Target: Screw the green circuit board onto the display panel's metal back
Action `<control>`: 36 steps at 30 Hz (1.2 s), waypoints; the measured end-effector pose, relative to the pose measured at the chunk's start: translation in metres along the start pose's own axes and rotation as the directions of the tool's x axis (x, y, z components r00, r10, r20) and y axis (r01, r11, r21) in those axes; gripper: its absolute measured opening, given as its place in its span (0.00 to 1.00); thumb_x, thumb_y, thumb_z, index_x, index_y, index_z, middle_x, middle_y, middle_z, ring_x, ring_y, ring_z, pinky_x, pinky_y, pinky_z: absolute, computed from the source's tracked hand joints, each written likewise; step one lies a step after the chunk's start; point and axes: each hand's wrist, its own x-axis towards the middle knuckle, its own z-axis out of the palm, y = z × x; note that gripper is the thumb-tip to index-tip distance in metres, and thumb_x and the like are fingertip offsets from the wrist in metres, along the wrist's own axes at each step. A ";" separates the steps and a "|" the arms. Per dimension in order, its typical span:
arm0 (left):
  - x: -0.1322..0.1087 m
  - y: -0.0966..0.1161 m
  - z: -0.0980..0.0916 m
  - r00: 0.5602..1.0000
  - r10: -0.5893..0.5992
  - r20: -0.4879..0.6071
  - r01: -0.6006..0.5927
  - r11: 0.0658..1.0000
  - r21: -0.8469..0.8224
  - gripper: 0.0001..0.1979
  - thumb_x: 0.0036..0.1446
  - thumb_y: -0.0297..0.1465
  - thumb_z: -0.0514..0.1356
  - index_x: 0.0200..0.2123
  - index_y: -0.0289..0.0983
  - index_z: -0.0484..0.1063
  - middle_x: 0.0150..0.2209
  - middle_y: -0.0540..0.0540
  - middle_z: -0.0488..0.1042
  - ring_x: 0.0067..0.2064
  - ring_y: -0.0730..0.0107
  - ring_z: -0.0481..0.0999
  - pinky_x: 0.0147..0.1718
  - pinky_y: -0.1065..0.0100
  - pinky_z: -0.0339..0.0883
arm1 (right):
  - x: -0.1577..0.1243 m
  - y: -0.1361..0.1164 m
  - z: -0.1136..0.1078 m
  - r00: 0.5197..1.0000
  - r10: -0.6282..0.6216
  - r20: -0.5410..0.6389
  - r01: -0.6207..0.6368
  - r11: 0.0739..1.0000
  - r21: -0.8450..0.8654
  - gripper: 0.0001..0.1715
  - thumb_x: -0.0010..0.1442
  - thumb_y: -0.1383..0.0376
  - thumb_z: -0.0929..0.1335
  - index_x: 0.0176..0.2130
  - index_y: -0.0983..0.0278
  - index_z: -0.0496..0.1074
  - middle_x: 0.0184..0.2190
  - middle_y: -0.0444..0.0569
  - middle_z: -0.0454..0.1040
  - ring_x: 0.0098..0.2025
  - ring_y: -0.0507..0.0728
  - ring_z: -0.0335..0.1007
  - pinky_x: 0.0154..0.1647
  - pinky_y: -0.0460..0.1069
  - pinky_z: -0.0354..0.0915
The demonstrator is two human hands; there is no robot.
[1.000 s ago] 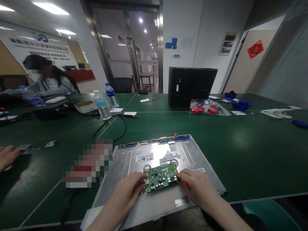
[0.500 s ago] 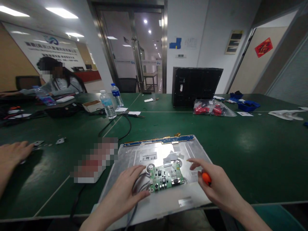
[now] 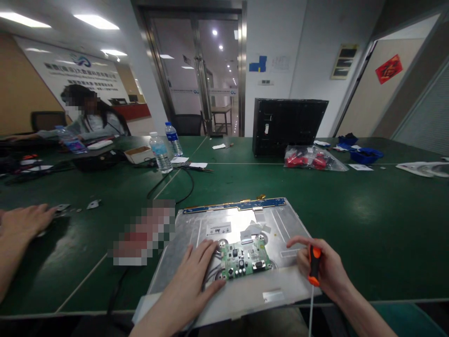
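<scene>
A flat metal-backed display panel (image 3: 196,241) lies at the table's near edge, with a green circuit board (image 3: 247,257) on it. My left hand (image 3: 191,276) rests over the board's left edge and the grey cables (image 3: 210,270) there, fingers stretched and thumb apart. To the right of the board, my right hand (image 3: 324,267) grips an orange and black screwdriver (image 3: 314,267), its shaft pointing down past the table edge and its index finger extended over the panel. Near the board's upper right lies a tiny yellowish spot (image 3: 275,235), too small to name. A blue strip board (image 3: 235,205) runs along the panel's far edge.
Another person's hand (image 3: 26,222) is on the table at left, near small metal parts (image 3: 94,204). Beyond the panel stand water bottles (image 3: 161,153), a black monitor housing (image 3: 289,126), a bag with red items (image 3: 314,159) and a blue tray (image 3: 366,155).
My right hand has drawn back slightly to the right and turned the screwdriver, so its handle and downward shaft now show. My left hand stays at the board's left side.
</scene>
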 end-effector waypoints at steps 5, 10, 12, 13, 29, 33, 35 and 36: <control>0.009 0.001 0.000 1.000 0.006 0.014 -0.006 1.000 0.012 0.29 0.63 0.41 0.54 0.64 0.38 0.53 0.62 0.37 0.63 0.62 0.50 0.64 0.62 0.45 0.52 | -0.005 0.012 0.002 1.000 -0.025 -0.011 0.025 0.999 0.021 0.24 0.52 0.49 0.68 0.28 0.69 0.76 0.10 0.35 0.46 0.13 0.44 0.35 0.14 0.42 0.37; 0.020 0.004 0.001 0.998 -0.031 0.054 0.031 1.000 0.002 0.28 0.62 0.39 0.53 0.63 0.36 0.54 0.61 0.36 0.63 0.63 0.48 0.61 0.62 0.42 0.49 | 0.003 0.011 0.004 0.997 -0.059 -0.056 0.063 0.996 0.060 0.21 0.54 0.51 0.68 0.27 0.67 0.74 0.10 0.34 0.46 0.14 0.44 0.34 0.14 0.42 0.38; 0.022 0.008 0.001 0.998 -0.044 0.052 0.045 0.999 -0.016 0.29 0.62 0.38 0.53 0.64 0.36 0.53 0.61 0.36 0.63 0.63 0.48 0.61 0.62 0.41 0.48 | 0.006 0.010 0.004 0.995 -0.064 -0.074 0.070 0.995 0.074 0.20 0.53 0.52 0.68 0.26 0.67 0.73 0.10 0.34 0.46 0.14 0.44 0.34 0.14 0.42 0.39; 0.023 0.009 0.001 0.997 -0.051 0.053 0.052 0.998 -0.026 0.29 0.62 0.37 0.53 0.64 0.36 0.53 0.61 0.36 0.63 0.63 0.48 0.61 0.62 0.41 0.48 | 0.007 0.009 0.003 0.994 -0.067 -0.081 0.073 0.994 0.077 0.20 0.53 0.52 0.68 0.25 0.67 0.73 0.10 0.34 0.46 0.14 0.44 0.34 0.14 0.42 0.40; 0.034 0.024 -0.015 0.970 -0.144 0.197 0.163 0.983 -0.085 0.31 0.60 0.44 0.54 0.63 0.37 0.57 0.64 0.35 0.59 0.64 0.45 0.58 0.61 0.40 0.49 | 0.048 -0.023 0.014 0.988 -0.053 -0.142 0.077 0.983 0.167 0.20 0.46 0.51 0.73 0.22 0.64 0.70 0.09 0.35 0.53 0.11 0.44 0.45 0.12 0.41 0.46; 0.040 0.008 -0.033 0.978 -0.115 0.176 0.142 0.979 -0.149 0.26 0.62 0.42 0.52 0.60 0.37 0.63 0.59 0.37 0.67 0.59 0.51 0.67 0.57 0.51 0.61 | 0.067 -0.032 0.035 0.992 -0.086 -0.097 0.101 0.981 0.165 0.22 0.45 0.50 0.75 0.28 0.64 0.71 0.14 0.38 0.63 0.15 0.46 0.55 0.12 0.40 0.48; 0.052 -0.002 -0.041 0.977 -0.122 0.177 0.153 0.972 -0.176 0.22 0.62 0.39 0.51 0.56 0.36 0.67 0.55 0.37 0.72 0.55 0.53 0.72 0.54 0.53 0.64 | 0.080 -0.035 0.046 0.984 -0.138 -0.113 0.151 0.981 0.121 0.22 0.43 0.52 0.76 0.29 0.64 0.70 0.16 0.38 0.63 0.16 0.46 0.56 0.13 0.40 0.48; 0.061 -0.007 -0.044 0.977 -0.123 0.172 0.155 0.970 -0.190 0.20 0.62 0.37 0.51 0.53 0.36 0.69 0.54 0.37 0.73 0.54 0.53 0.73 0.53 0.53 0.65 | 0.087 -0.036 0.052 0.982 -0.150 -0.113 0.162 0.981 0.107 0.22 0.40 0.55 0.78 0.29 0.64 0.70 0.15 0.37 0.62 0.16 0.46 0.55 0.13 0.40 0.47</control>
